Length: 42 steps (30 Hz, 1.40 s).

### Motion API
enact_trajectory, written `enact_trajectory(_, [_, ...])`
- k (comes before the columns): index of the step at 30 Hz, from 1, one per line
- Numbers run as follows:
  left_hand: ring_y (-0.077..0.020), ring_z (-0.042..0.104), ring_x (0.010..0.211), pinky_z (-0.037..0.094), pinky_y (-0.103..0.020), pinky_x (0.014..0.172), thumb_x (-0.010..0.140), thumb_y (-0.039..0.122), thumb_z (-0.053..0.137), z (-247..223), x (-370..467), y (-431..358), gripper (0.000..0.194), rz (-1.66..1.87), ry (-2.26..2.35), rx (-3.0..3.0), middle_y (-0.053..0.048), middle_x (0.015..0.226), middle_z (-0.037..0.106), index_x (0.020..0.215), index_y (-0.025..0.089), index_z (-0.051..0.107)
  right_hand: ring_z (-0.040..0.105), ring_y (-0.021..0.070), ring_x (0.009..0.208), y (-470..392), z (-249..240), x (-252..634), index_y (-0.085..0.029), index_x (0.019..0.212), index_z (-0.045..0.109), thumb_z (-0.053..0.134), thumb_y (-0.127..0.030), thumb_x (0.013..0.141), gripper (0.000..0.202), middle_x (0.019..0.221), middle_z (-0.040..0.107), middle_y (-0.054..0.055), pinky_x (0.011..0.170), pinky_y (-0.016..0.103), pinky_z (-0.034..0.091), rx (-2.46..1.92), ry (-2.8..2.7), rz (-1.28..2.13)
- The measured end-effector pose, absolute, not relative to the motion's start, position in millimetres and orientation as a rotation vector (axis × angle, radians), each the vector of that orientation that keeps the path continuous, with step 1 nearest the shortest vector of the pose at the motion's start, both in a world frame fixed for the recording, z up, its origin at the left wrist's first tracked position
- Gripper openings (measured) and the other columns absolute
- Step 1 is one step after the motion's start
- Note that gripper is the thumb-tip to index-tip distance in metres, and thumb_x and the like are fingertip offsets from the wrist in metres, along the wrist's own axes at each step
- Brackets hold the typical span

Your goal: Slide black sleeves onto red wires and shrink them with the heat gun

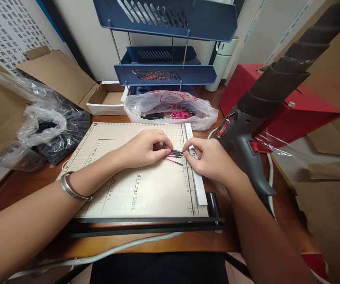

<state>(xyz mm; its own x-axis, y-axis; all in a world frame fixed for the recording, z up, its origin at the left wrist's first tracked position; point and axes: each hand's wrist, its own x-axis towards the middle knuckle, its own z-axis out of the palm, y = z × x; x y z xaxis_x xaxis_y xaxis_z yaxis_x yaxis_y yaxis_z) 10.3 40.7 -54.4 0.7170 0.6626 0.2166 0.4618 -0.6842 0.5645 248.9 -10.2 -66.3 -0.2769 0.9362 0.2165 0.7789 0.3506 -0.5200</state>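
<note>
The worktop [146, 245] carries a ruled cutting board [158, 195], and at its right stands a grey hot-air gun [243, 138] that neither hand touches. Beyond the board's far edge lies a clear plastic bag [207, 115] with a black bundle [153, 116] and a pink-red bundle [182, 114] in it; whether those are finished or waiting cannot be told. Over the board, the left hand [146, 149] has its fingers drawn together around a small bunch of wires [170, 156], while the right hand [208, 159] brings thumb and forefinger nearly together at the bunch's black ends [177, 152], seemingly pinching one or more of them. The wires lie just above the board, between the two hands, near its ruled right side, with a pinkish-red one slanting lower than the rest. The work looks part-way: several ends already wear black, yet they are not quite level and both hands are busy with them, so handling this small bunch appears unfinished
</note>
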Motion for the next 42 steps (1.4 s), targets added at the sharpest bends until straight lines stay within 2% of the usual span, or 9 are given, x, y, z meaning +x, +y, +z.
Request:
enact_trajectory(5, [-0.0160, 0.066, 0.082, 0.049, -0.028, 0.076, 0.096, 0.029, 0.064, -57, 9, 37, 0.018, 0.632, 0.881, 2.439, -0.004, 0.091, 0.076, 0.094, 0.019, 0.079, 0.042, 0.0132, 0.056, -10, -65, 249, -0.019, 0.093, 0.076, 0.064, -0.025, 0.086, 0.015, 0.058, 0.047, -0.005, 0.063, 0.029, 0.029, -1.483, -2.139, 0.427])
enact_trajectory(9, [-0.0166, 0.066, 0.082, 0.048, -0.029, 0.074, 0.097, 0.029, 0.064, -58, 8, 34, 0.017, 0.696, 0.876, 2.480, -0.005, 0.093, 0.076, 0.097, 0.020, 0.079, 0.042, 0.0127, 0.056, -10, -64, 248, -0.019, 0.087, 0.074, 0.065, -0.025, 0.085, 0.012, 0.057, 0.044, -0.005, 0.064, 0.029, 0.028, -1.516, -2.134, 0.443])
enact_trajectory(15, [-0.0172, 0.068, 0.086, 0.050, -0.031, 0.080, 0.099, 0.024, 0.063, -60, 6, 29, 0.017, 0.719, 0.795, 2.537, -0.004, 0.091, 0.076, 0.092, 0.019, 0.078, 0.038, 0.0116, 0.054, -11, -63, 248, -0.019, 0.083, 0.074, 0.065, -0.023, 0.084, 0.011, 0.055, 0.042, -0.006, 0.063, 0.029, 0.028, -1.470, -2.138, 0.455])
enact_trajectory(20, [-0.0180, 0.068, 0.086, 0.051, -0.032, 0.080, 0.098, 0.027, 0.063, -59, 7, 28, 0.018, 0.692, 0.828, 2.526, -0.005, 0.091, 0.076, 0.091, 0.020, 0.078, 0.033, 0.0106, 0.050, -13, -64, 247, -0.019, 0.091, 0.076, 0.064, -0.026, 0.088, 0.014, 0.052, 0.040, -0.007, 0.060, 0.028, 0.026, -1.372, -2.119, 0.434])
enact_trajectory(27, [-0.0173, 0.069, 0.083, 0.051, -0.031, 0.079, 0.099, 0.029, 0.062, -59, 8, 27, 0.020, 0.704, 0.840, 2.492, -0.005, 0.090, 0.077, 0.091, 0.020, 0.078, 0.038, 0.0121, 0.055, -12, -64, 247, -0.020, 0.082, 0.079, 0.066, -0.021, 0.085, 0.013, 0.053, 0.044, -0.005, 0.063, 0.029, 0.029, -1.368, -2.184, 0.439])
enact_trajectory(34, [-0.0192, 0.070, 0.092, 0.053, -0.033, 0.086, 0.099, 0.026, 0.061, -61, 8, 27, 0.020, 0.688, 0.820, 2.513, -0.006, 0.099, 0.077, 0.100, 0.020, 0.080, 0.039, 0.0113, 0.053, -13, -61, 249, -0.020, 0.080, 0.079, 0.065, -0.016, 0.081, 0.015, 0.052, 0.045, -0.005, 0.063, 0.028, 0.030, -1.326, -2.198, 0.414])
enact_trajectory(42, [-0.0202, 0.070, 0.095, 0.052, -0.035, 0.088, 0.100, 0.027, 0.059, -59, 7, 27, 0.023, 0.691, 0.848, 2.510, -0.006, 0.100, 0.079, 0.101, 0.021, 0.081, 0.040, 0.0128, 0.054, -12, -66, 243, -0.020, 0.095, 0.080, 0.063, -0.026, 0.091, 0.019, 0.055, 0.051, -0.003, 0.061, 0.029, 0.027, -1.409, -2.131, 0.377])
